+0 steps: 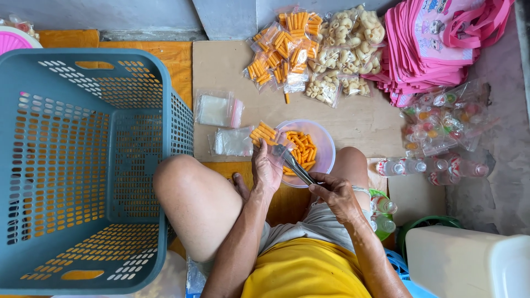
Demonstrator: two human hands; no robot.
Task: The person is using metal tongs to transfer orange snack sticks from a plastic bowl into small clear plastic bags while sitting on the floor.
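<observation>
Two hands work over a clear bowl of orange snack sticks: left hand pinches a small filled bag, right hand grips metal tongs reaching leftward to it.

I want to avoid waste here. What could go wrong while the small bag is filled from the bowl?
1. The left hand holds a small bag of orange sticks beside the bowl, not over it; sticks may drop onto the board.
2. The tongs in the right hand may crush brittle sticks.
3. The bowl sits between the knees; a leg shift might tip it.
</observation>
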